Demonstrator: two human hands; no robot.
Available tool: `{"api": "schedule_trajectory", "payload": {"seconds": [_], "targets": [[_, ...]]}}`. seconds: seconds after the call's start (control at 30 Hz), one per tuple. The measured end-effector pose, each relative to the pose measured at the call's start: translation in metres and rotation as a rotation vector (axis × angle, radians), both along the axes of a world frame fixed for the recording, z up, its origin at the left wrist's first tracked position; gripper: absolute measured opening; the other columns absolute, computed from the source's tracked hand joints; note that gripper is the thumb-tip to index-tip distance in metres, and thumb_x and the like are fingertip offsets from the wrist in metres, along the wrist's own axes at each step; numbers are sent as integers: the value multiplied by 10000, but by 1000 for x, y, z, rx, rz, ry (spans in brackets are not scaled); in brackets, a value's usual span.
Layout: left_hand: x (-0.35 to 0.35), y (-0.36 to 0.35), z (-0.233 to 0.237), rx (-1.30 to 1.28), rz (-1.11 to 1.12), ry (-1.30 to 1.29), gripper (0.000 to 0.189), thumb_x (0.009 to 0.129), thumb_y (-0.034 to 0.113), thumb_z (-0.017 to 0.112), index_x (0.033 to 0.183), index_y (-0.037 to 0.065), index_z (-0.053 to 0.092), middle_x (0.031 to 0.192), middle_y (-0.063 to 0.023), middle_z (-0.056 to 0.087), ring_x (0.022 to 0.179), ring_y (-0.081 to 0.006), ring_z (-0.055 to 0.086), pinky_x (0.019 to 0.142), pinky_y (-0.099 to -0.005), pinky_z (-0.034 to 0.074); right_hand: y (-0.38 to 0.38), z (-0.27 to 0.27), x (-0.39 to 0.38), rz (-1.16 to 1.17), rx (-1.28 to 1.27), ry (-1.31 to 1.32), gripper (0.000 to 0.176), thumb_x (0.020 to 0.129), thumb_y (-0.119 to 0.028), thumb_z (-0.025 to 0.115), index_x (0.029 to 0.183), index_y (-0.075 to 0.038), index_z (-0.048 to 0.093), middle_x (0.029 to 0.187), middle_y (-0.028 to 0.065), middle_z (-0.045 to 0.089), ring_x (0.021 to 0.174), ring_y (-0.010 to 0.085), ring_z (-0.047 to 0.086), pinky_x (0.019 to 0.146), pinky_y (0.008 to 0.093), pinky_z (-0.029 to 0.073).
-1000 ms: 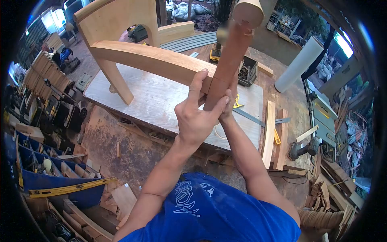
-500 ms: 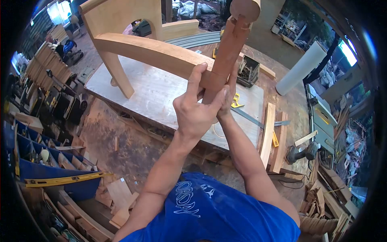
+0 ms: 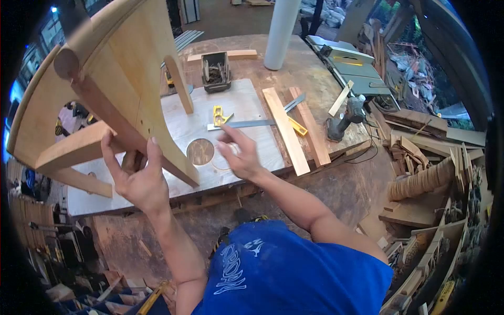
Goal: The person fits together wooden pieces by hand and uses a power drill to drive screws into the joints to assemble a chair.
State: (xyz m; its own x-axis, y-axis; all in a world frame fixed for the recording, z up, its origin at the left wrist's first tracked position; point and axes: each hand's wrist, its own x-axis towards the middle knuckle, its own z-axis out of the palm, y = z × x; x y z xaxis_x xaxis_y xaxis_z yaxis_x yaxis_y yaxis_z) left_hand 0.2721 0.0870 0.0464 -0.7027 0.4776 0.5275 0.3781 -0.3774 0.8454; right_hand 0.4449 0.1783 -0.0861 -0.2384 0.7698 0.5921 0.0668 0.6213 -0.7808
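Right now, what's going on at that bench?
A person in a blue shirt has a pale wooden chair frame tilted on the plywood board. Their left hand grips its dark wooden leg. The right hand is open and empty, blurred above the board. A yellow-handled square, two wood strips and a drill lie beyond the hands.
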Motion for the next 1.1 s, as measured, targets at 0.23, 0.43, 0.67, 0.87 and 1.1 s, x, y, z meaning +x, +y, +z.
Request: {"api": "schedule_trajectory", "payload": {"seconds": [0.23,0.43,0.67,0.87,1.1], "targets": [[2,-4,6,-39,-46,-89,763,852,-95,743,1513,71,400,1179,-246,681,1029,-239,697,894,-329,591,-20,-56,105,-355,-205,-185,277,918,-116,725,1161,19,715,850,98,704,739,162,669,716,299,555],[11,-3,10,-71,42,-83,779,885,-97,714,1540,95,337,1144,-260,699,1090,-235,662,932,-325,523,117,-31,62,-301,43,-327,228,865,-168,748,1046,-28,749,876,160,717,753,319,693,716,411,553],[3,-1,-11,-54,150,40,832,885,-124,664,1585,90,268,1321,-246,629,1148,-257,645,1020,-386,483,351,-37,-49,-186,333,-960,199,865,-159,658,963,-37,782,930,199,745,860,319,739,759,436,592],[-2,-15,-18,-120,270,20,942,779,-107,780,1560,45,275,1285,-195,640,1135,-236,659,970,-363,554,408,-53,-89,-17,181,-1321,218,908,-155,609,1027,-73,773,1036,198,756,968,342,751,820,468,610],[13,3,9,-31,179,-62,800,779,-87,789,1457,75,396,1155,-161,717,1036,-265,724,930,-389,594,431,-61,-98,-26,110,-1350,258,899,-95,611,1123,-27,720,1198,247,701,1125,393,684,938,477,570]]}}
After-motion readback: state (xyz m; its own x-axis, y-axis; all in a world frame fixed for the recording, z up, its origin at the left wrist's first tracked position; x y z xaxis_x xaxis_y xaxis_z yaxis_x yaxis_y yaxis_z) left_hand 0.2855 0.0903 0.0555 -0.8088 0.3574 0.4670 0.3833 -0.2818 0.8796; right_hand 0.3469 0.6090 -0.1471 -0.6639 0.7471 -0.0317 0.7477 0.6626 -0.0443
